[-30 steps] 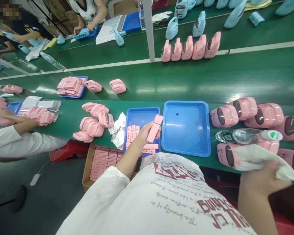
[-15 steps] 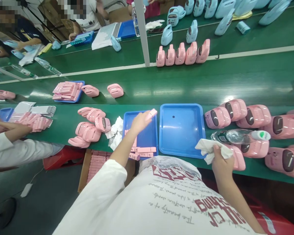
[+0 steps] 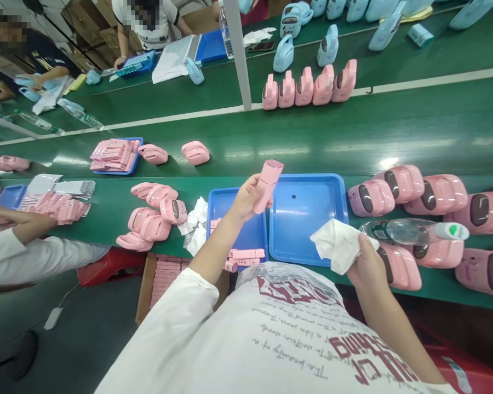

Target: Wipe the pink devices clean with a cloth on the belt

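Note:
My left hand point(image 3: 246, 198) is closed around a pink rectangular plastic piece point(image 3: 268, 185), holding it tilted up above the blue trays. In my right hand point(image 3: 367, 262) is a crumpled white cloth or tissue point(image 3: 337, 245), pinched at its right end over the near edge of the right tray. The left blue tray point(image 3: 246, 230) has several more pink pieces point(image 3: 246, 255) at its near end, partly hidden by my left arm. No pieces show in the right blue tray point(image 3: 308, 219).
Several pink dark-windowed housings point(image 3: 372, 198) stand to the right, with a plastic bottle point(image 3: 411, 231) lying among them. More pink housings point(image 3: 150, 227) and crumpled tissues point(image 3: 197, 219) lie to the left. A co-worker's arm point(image 3: 24, 221) is at far left. A post point(image 3: 239, 60) rises ahead.
My left hand has turned and raised the pink piece, so its long side now shows. The white cloth in my right hand has moved left and spread out more.

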A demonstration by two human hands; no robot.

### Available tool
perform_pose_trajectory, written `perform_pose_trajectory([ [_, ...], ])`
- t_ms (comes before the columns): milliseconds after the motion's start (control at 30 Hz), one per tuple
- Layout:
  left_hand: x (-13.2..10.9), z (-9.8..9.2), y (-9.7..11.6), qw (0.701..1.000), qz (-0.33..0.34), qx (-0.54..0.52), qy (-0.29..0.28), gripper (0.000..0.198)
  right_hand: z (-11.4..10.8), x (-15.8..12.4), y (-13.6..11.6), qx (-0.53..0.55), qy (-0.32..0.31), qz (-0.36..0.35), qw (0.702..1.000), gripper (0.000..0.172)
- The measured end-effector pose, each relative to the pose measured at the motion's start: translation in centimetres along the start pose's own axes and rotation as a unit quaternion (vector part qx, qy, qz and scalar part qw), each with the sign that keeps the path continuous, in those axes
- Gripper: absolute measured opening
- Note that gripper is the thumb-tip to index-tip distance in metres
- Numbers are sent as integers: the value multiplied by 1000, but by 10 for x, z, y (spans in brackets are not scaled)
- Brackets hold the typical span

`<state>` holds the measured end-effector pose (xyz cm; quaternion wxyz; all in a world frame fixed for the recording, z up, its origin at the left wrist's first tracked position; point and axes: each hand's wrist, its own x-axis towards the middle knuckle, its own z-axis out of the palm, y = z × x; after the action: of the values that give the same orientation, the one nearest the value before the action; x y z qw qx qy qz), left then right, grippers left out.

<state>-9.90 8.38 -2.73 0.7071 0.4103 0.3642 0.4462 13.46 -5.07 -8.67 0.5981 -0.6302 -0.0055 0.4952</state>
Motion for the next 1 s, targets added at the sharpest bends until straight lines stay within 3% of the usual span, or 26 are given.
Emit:
perform_pose_trajectory([
  [200,-25,29,17,985,-105,-129,-43,52,31,-11,-19,22,-82,-79,993,39],
  [367,-36,49,20,964,-167,-185,-89,64,69,-31,-41,-4,-80,-269,960,37],
  [433,-39,58,16,958,-188,-189,-107,67,85,-41,-48,-74,-138,-348,925,40],
  [500,-41,64,10,954,-214,-181,-109,73,98,-49,-53,-176,-239,-435,850,45],
  [567,-41,69,6,955,-230,-163,-89,82,107,-55,-54,-257,-311,-531,745,50],
  [700,-40,69,6,965,-202,-168,-9,87,107,-56,-43,-345,-361,-676,542,56],
  [767,-41,67,9,963,-199,-180,-6,87,104,-52,-40,-366,-382,-694,488,58],
  [833,-43,66,10,961,-203,-183,-50,87,101,-46,-44,-355,-379,-687,509,58],
  [1000,-47,70,12,940,-206,-211,-170,81,100,-44,-69,-268,-391,-547,690,62],
])
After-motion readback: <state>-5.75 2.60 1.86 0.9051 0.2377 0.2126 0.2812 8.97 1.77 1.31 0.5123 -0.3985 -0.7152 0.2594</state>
